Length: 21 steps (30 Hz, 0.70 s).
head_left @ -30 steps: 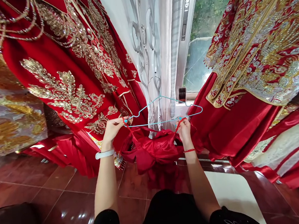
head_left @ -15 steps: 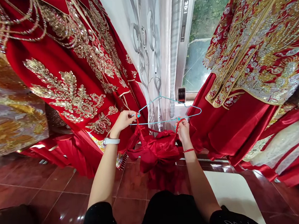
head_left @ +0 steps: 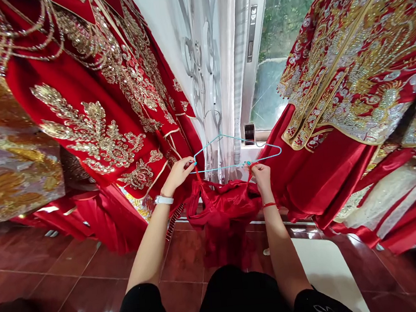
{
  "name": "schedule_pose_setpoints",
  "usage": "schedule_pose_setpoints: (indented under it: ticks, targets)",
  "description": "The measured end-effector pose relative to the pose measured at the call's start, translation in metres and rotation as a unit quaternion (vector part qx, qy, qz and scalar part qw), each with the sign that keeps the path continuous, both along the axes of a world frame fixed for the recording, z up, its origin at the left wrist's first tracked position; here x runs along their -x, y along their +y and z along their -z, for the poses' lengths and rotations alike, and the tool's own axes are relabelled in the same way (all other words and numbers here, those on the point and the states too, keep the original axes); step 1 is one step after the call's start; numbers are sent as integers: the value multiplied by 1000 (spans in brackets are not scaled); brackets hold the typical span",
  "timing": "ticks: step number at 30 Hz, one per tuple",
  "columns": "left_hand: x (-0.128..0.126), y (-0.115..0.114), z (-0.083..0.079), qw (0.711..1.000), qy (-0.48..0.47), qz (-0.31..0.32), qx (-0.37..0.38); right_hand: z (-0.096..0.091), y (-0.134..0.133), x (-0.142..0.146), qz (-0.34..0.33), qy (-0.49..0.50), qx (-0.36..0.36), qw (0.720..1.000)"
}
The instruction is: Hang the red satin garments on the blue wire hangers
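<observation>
The floor is shiny red tile point(head_left: 183, 255), with a red and gold robe point(head_left: 93, 132) at 10 o'clock, another robe point(head_left: 352, 56) at 2 o'clock, and a window point(head_left: 271, 87) at 12 o'clock. The left hand point(head_left: 177, 176) and right hand point(head_left: 261, 178) pinch a blue hanger point(head_left: 223, 168) shut-fingered, with red cloth point(head_left: 223, 208) below it. Thin red straps partly hide the fingertips.

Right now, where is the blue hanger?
In the head view, the light blue wire hanger sits centre, between the left hand and right hand, above the red satin garment, against the white curtain.
</observation>
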<state>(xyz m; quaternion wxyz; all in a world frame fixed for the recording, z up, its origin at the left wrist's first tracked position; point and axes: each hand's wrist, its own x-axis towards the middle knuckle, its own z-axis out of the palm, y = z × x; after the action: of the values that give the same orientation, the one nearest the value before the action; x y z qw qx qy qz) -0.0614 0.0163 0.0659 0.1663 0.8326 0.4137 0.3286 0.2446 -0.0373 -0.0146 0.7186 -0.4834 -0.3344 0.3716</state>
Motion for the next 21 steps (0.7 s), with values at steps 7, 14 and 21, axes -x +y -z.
schedule_pose_setpoints:
  ticks: [7, 14, 21]
  targets:
    - [4, 2, -3, 999, 39, -22, -14, -14, -10, -66, 49, -99, -5, 994]
    - [13, 11, -6, 999, 47, -5, -2, -39, 1, -112, 47, -213, -16, 976]
    - [21, 20, -7, 997, 72, -34, -19, -75, 20, -125, -23, -322, -10, 946]
